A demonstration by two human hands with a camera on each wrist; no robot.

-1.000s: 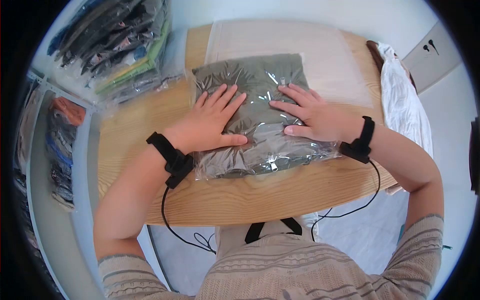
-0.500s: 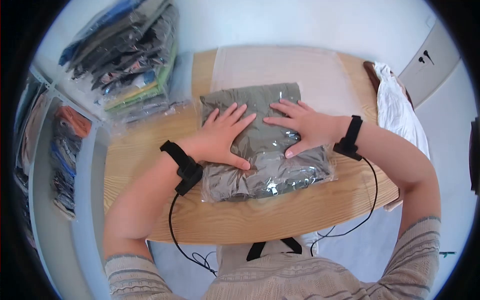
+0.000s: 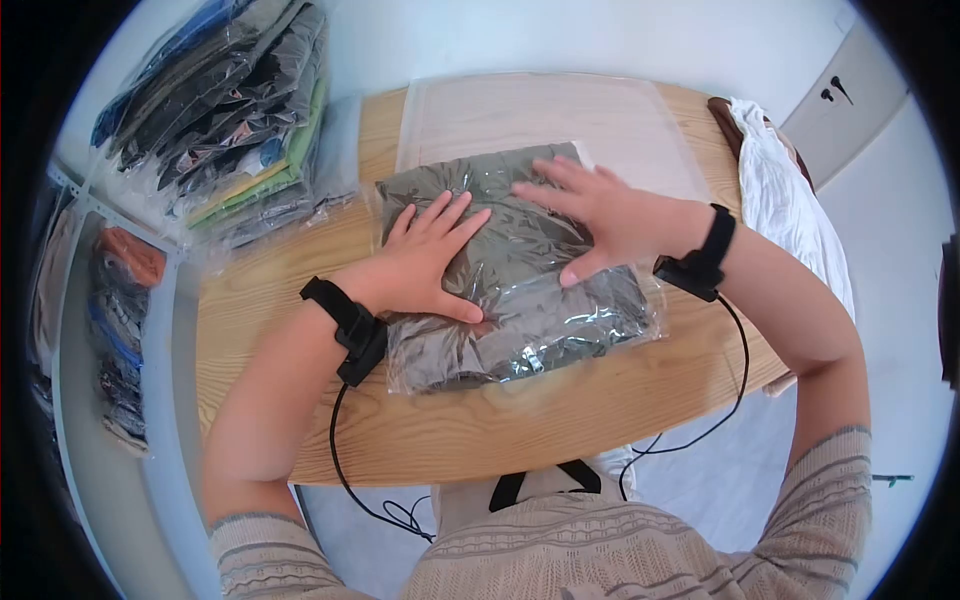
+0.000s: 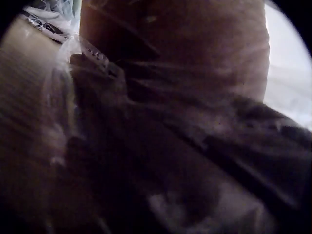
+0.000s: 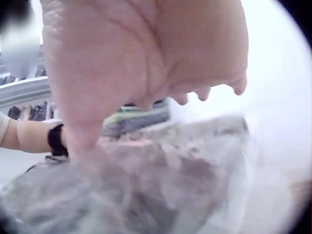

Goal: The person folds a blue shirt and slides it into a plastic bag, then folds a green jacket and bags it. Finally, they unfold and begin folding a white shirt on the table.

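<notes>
A folded olive-green garment in a clear plastic bag (image 3: pixel 520 240) lies flat on the wooden table, its zipper pull near the front edge. My left hand (image 3: pixel 425 265) rests on its left half, fingers spread. Over the right half is my right hand (image 3: pixel 620 220), its fingers straight and blurred; in the right wrist view the palm (image 5: pixel 146 53) is lifted above the bag, with the thumb reaching down to the plastic. The left wrist view is dark and shows the wrinkled bag (image 4: pixel 195 131) close under the left hand.
Bagged clothes (image 3: pixel 230 110) are piled at the back left of the table (image 3: pixel 480 430). Flat translucent bags (image 3: pixel 540 105) lie behind the garment. A white cloth (image 3: pixel 780 190) hangs at the right edge. Shelves on the left hold more bagged clothes (image 3: pixel 125 330). Wrist cables (image 3: pixel 740 380) hang by the table's front.
My right hand has risen from the bag, its fingers now lifted and blurred. The left hand stays spread on the plastic. The head view has shifted somewhat.
</notes>
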